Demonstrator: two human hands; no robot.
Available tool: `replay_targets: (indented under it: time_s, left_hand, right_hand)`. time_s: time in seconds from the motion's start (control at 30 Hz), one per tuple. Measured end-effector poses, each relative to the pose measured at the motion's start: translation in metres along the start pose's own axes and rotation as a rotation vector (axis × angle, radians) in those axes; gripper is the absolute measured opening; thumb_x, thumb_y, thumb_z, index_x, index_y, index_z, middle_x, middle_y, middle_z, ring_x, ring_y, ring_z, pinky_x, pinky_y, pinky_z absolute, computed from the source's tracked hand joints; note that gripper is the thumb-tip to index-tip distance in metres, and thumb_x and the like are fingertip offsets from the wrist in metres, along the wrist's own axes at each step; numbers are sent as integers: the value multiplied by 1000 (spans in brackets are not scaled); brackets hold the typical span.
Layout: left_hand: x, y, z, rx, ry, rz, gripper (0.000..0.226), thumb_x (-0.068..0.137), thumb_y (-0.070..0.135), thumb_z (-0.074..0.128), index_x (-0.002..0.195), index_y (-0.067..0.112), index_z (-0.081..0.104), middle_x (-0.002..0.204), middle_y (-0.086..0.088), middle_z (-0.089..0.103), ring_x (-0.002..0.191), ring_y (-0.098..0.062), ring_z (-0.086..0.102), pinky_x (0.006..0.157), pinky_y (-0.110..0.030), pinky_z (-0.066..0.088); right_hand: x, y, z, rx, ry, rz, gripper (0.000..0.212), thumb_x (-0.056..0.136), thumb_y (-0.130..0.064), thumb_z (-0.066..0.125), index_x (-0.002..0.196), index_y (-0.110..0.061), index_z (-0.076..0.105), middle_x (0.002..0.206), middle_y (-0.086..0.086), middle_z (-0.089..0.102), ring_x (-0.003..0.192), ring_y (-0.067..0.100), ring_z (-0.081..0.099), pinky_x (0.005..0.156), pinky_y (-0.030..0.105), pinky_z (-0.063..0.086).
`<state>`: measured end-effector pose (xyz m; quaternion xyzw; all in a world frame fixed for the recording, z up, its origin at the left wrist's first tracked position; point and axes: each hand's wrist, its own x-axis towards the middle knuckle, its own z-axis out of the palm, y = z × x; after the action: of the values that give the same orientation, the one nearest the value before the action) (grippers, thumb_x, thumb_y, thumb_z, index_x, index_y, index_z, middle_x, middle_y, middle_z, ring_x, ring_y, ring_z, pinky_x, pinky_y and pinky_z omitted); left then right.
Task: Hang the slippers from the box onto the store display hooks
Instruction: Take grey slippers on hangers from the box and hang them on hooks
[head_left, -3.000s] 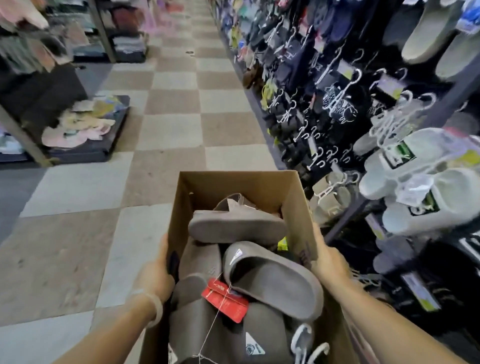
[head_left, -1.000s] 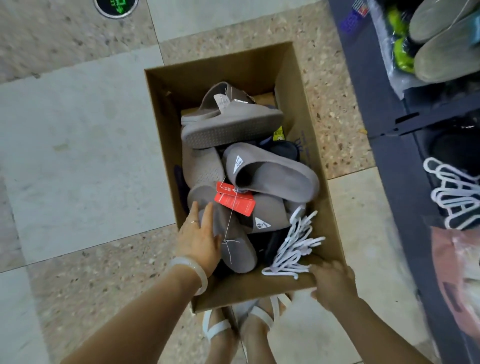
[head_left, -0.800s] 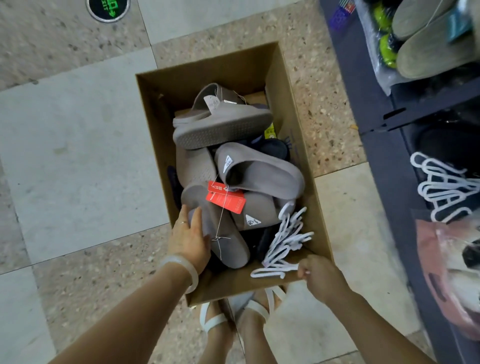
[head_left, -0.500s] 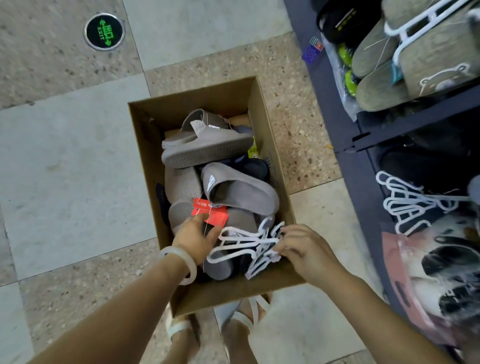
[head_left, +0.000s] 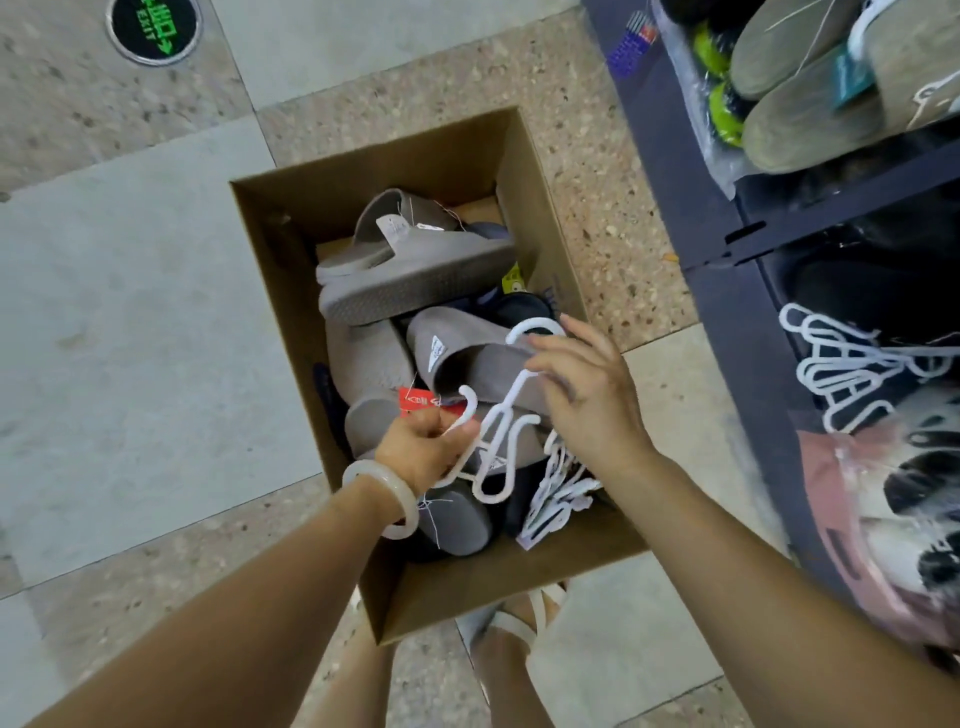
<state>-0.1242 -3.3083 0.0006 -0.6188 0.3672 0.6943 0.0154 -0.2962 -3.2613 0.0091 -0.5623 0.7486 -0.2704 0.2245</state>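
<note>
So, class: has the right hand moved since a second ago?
Yes. The right hand left the cardboard box's near edge, moving inward over the slippers.

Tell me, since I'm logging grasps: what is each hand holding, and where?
Left hand grips a white hanger below its hook. Right hand pinches another hanger by its stem, under the hook.

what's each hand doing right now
left hand: gripping a white hanger.
right hand: fingers pinching another white hanger over the box.
</note>
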Motion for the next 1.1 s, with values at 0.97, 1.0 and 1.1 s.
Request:
replay_targets:
  time_s: [0.97, 1.0, 1.1]
  left_hand:
    - [54, -75, -59, 705, 117, 174, 30, 86, 23, 61, 112, 9, 58, 111, -12, 63, 106, -30, 56, 91, -32, 39]
    - [54, -73, -61, 554, 109, 132, 26, 87, 22, 61, 110, 10, 59, 108, -10, 63, 105, -29, 57, 91, -32, 41]
    - [55, -60, -67, 186, 108, 79, 5, 88, 12, 59, 86, 16, 59, 84, 0, 61, 86, -22, 59, 90, -34, 44]
  right_hand:
    - [-89, 14, 75, 447, -766, 873, 18, 90, -10, 57, 91, -25, 67, 96, 11, 67, 83, 17, 60, 72, 29, 53]
    - [-92, 17, 75, 433, -767, 891, 16, 90, -10, 57, 96, -21, 67, 96, 8, 67, 83, 14, 61, 71, 22, 50]
    - [-97, 25, 74, 397, -759, 935, 17, 90, -12, 56, 101, -20, 67, 96, 3, 67, 88, 14, 62, 70, 17, 48]
